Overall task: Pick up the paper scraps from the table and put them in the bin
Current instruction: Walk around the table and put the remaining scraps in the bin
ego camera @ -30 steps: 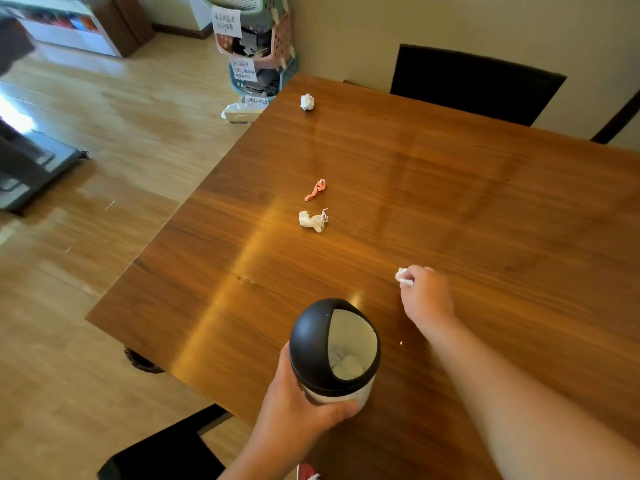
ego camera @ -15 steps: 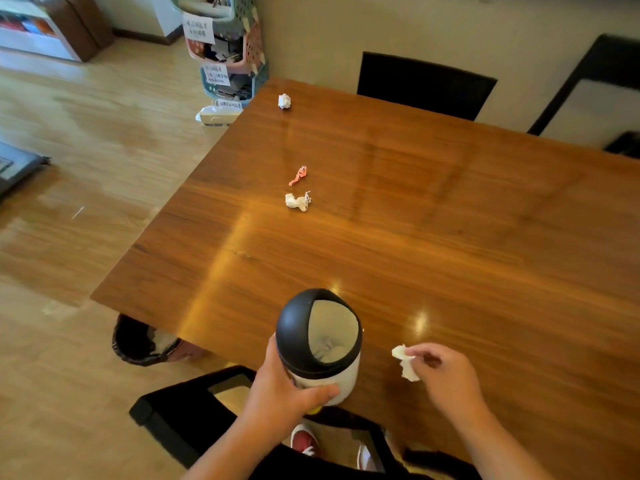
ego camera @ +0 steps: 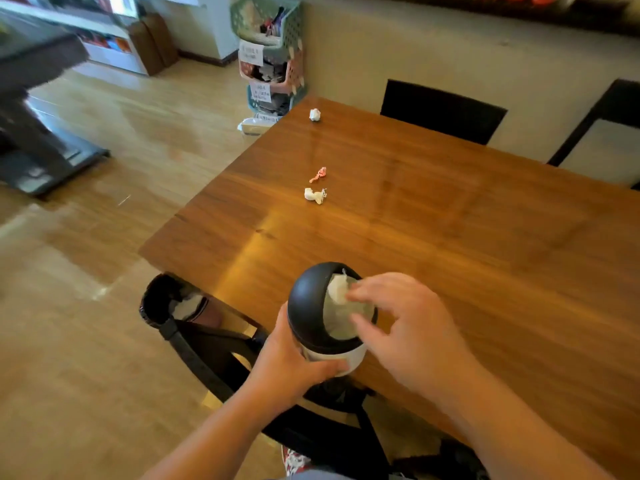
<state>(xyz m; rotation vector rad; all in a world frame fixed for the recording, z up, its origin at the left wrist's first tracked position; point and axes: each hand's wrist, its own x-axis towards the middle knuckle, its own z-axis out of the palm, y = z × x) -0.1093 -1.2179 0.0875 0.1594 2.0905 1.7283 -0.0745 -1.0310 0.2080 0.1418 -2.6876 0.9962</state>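
Left hand [ego camera: 291, 365] clasps small black-domed white bin [ego camera: 323, 327] at near table edge; right hand [ego camera: 408, 327] pinches crumpled white paper scrap [ego camera: 337, 289] at its opening.

L hand [ego camera: 291, 362] wraps small bin [ego camera: 329, 327] at table [ego camera: 450, 237] near edge, 6 o'clock. R hand [ego camera: 408, 327] over bin opening, fingertips pinching white scrap [ego camera: 337, 289]. 3 scraps left on table toward 12: cream wad [ego camera: 315, 196], orange twist [ego camera: 318, 174], white ball [ego camera: 314, 114] at far corner. Floor basket [ego camera: 162, 299] at 8.
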